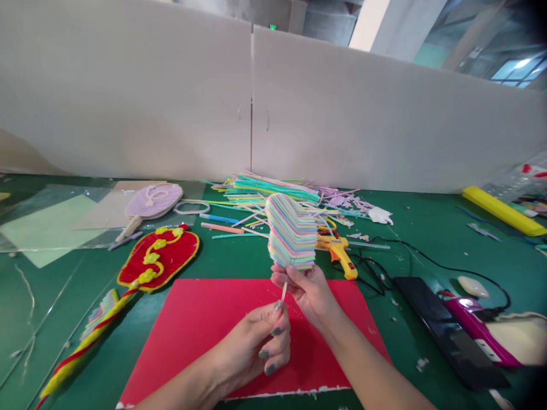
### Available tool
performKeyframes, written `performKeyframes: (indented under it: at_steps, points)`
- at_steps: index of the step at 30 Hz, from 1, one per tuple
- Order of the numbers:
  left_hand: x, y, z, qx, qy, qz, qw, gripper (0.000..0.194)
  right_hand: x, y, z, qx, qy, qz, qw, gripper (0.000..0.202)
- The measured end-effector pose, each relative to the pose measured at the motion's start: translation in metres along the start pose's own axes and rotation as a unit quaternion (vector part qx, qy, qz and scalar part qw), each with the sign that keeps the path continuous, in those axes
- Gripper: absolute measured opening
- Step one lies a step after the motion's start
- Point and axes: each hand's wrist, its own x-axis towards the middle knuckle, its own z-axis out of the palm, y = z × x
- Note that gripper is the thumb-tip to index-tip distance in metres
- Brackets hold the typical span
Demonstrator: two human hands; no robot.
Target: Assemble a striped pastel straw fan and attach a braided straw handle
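Pastel strips in zigzag rows form a striped panel [293, 230], held upright above the red board [192, 324]. My right hand [311, 290] grips its lower edge between thumb and fingers. Just below, my left hand [262, 336] pinches a thin pale stick [284, 289] whose upper end meets the bottom of the panel. I cannot make out whether the stick is joined to the panel. Behind the panel, to the right, lies a yellow glue gun [342, 253], partly covered by it.
A red fan with yellow flowers [160, 256] and a lilac fan [154, 200] lie left. Fuzzy pastel stems [273, 188] are heaped at the back. On the right are a black phone [448, 330], a magenta power strip [478, 327] and a yellow bar [504, 210].
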Motion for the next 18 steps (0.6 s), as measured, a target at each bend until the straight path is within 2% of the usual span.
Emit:
performKeyframes:
  at_steps: [11,14,18]
  points:
    - [0.0031,-0.0052,-0.0022,0.048,0.04,0.015,0.998,0.034,0.0,-0.0004,0.0001,-0.013,0.001,-0.007,1.0,0.023]
    - [0.0032,-0.0038,-0.0044,0.115,0.077,0.019,0.99,0.035,0.0008,-0.0009,-0.0005,-0.037,0.0,-0.025,0.999,0.023]
    - [0.0044,0.0018,-0.0055,0.22,0.112,0.057,0.967,0.037,0.0023,0.0003,-0.0027,-0.089,0.005,-0.058,0.994,0.025]
